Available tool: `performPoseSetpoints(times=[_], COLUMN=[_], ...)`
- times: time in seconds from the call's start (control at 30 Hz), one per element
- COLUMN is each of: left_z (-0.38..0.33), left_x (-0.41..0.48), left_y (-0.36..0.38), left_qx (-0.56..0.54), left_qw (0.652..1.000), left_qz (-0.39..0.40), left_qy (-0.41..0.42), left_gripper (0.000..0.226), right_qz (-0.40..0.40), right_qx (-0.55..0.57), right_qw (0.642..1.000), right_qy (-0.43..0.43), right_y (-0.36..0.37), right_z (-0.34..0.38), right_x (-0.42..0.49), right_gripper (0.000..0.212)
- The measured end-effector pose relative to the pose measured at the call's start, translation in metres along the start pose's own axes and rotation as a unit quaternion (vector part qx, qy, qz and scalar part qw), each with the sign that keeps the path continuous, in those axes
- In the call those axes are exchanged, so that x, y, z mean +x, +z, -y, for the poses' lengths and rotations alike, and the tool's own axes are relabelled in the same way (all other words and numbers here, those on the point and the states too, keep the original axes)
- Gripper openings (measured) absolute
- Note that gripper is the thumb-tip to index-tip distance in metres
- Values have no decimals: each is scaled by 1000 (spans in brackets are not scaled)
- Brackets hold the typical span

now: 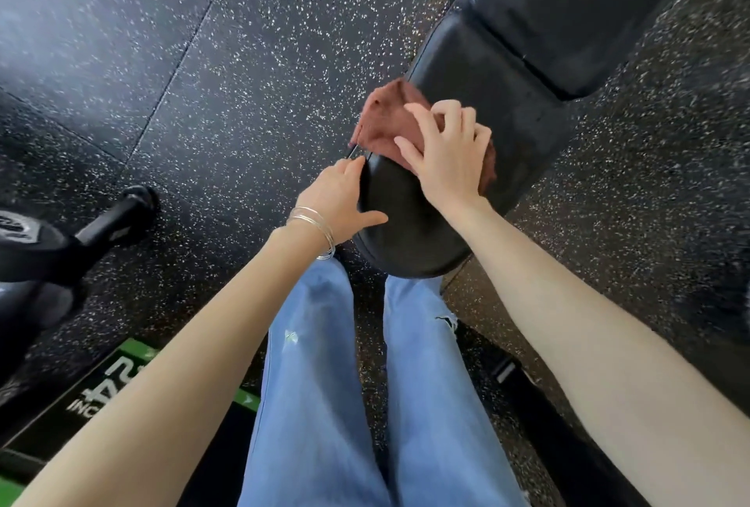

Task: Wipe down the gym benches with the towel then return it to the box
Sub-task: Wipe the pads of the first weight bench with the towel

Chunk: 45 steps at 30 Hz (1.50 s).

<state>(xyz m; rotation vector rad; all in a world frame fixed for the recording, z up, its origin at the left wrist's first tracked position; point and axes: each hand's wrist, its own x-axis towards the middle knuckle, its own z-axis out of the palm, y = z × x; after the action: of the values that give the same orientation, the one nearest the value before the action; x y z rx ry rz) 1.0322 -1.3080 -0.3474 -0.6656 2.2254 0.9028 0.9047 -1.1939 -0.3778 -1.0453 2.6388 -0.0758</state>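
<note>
A black padded gym bench runs from the middle of the view up to the top right, in two pad sections. A reddish-brown towel lies bunched on the near seat pad, its corner hanging off the left edge. My right hand presses on the towel with fingers spread and curled into the cloth. My left hand, with thin bangles at the wrist, rests on the left edge of the seat pad, thumb on top and fingers down the side. The box is not in view.
Speckled black rubber floor surrounds the bench. A black dumbbell or machine part lies at the left. A green and black label sits at lower left. My legs in blue jeans stand at the bench's near end.
</note>
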Motion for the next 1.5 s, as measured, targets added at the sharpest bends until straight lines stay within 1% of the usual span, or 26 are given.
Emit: performPoseSetpoints(times=[0.07,0.2,0.3,0.4,0.53,0.63,0.7,0.77,0.87,0.93,1.0,1.13,1.2,1.3,1.37,1.43,1.5], left_z=[-6,-21,-29,-35,-44,-51,-56,-57,-58,-60,-62,-64,-63,-63,-61,-56,-50], left_x=[6,29,47,60,70,80,88,95,99,99,98,98,101,105,104,101,92], left_y=[1,0,-4,-13,-22,-24,-24,-23,-20,-19,-20,-24,-26,-29,-29,-27,-25], left_qx=[12,6,12,7,-17,-28,-32,-28,-20,-18,-20,-10,3,9,5,-7,-25], left_qw=[1000,998,998,998,999,998,996,996,994,994,993,993,993,993,994,996,998], left_qz=[-12,-55,-63,-57,-38,-35,-32,-31,-44,-44,-46,-41,-42,-41,-45,-49,-37], left_qy=[6,11,15,14,-17,-51,-74,-83,-94,-102,-110,-112,-111,-110,-99,-77,-53], left_gripper=[92,88,86,84,83,88,93,92,86,88,89,89,84,74,71,78,94], right_qz=[-4,-34,-24,-44,-43,-35,-38,-38,11,45,50,59,64,28,-9,-25,-29], right_qx=[-28,-14,-13,-5,1,7,1,3,11,21,30,27,42,63,60,68,94], right_qw=[1000,995,994,992,983,978,980,989,999,999,998,993,986,977,976,977,972], right_qy=[-14,96,109,120,178,206,193,141,33,3,1,101,148,203,210,201,212], right_y=[1,-3,0,3,2,1,-1,-4,-5,-6,-6,-7,-6,1,0,1,3], right_z=[-10,-40,-59,-76,-120,-125,-113,-96,-69,-71,-97,-174,-189,-170,-144,-114,-78], right_x=[31,113,136,103,22,7,33,78,147,163,149,78,58,45,23,-16,-60], right_gripper=[44,42,44,45,45,45,45,43,43,45,46,47,47,44,43,41,38])
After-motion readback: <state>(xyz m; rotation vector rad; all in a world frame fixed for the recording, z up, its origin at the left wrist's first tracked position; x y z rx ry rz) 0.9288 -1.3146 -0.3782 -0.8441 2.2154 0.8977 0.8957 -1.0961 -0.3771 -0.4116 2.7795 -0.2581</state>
